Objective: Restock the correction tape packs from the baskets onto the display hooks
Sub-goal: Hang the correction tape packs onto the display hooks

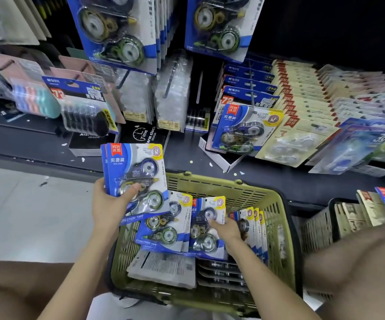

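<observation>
Blue card-and-blister packs: judged light, stiff, slick-faced. Left hand (110,204) clamps small stack (133,179) near lower edge, thumb across front. Right hand (227,229) rests on pack (206,227) in green basket (244,197); pinched or not, cannot tell. Best hold: card edge. Hook (252,95) beyond basket looks nearly full, neighbours crowding.

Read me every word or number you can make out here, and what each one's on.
"CORRECTION TAPE": pack in the green basket.
"实惠装": packs the left hand holds.
"72": blue pack hung left.
"Time", "clock": black box.
"3": beige card.
"30": blurred pack, right.
Shelf price labels: too small.
</observation>
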`<action>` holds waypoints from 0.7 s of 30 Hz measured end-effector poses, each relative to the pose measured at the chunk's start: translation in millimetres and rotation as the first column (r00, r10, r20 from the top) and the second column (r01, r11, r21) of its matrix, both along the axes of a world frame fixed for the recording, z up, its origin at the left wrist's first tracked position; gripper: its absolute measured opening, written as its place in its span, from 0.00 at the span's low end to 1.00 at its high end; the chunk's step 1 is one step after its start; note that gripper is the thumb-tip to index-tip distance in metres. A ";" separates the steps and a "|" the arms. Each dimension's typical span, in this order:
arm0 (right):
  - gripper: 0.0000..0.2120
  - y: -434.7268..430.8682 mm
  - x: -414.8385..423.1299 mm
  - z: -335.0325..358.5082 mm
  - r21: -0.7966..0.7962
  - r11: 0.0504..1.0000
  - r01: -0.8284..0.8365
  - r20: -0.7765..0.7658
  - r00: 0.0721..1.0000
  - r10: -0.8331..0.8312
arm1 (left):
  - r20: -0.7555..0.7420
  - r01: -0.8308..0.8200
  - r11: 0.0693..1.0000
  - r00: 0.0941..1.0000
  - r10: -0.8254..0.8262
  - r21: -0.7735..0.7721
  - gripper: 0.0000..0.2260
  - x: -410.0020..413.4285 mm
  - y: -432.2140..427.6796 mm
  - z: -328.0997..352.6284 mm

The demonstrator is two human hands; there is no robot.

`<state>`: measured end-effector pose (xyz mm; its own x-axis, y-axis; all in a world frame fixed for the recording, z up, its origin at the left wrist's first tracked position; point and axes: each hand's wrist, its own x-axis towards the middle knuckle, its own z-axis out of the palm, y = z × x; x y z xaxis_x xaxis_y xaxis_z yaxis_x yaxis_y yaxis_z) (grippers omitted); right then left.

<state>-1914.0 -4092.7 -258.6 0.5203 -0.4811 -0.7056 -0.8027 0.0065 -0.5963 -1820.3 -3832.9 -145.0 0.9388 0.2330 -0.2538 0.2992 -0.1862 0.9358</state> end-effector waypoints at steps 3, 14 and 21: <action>0.33 0.2 1.2 10.9 0.018 1.000 -0.019 0.058 0.998 0.018 | 0.020 0.063 0.994 0.998 -0.065 0.085 0.26 -2.2 -7.9 8.1; 0.09 -61.7 17.0 176.0 -0.282 0.937 -0.206 0.527 0.782 0.331 | 0.230 0.197 0.848 0.910 -0.346 0.492 0.26 6.5 -26.6 94.8; 0.15 -66.5 44.4 279.0 -0.279 0.960 -0.032 0.856 0.444 0.264 | 0.529 0.043 0.826 0.748 -0.400 0.563 0.28 25.2 -24.9 168.8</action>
<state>-1869.6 -4159.2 20.4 0.8782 -0.3926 0.2734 0.1775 -0.2633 -0.9482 -1795.1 -3857.8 23.8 0.8804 -0.0820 0.4670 -0.4038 -0.6461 0.6477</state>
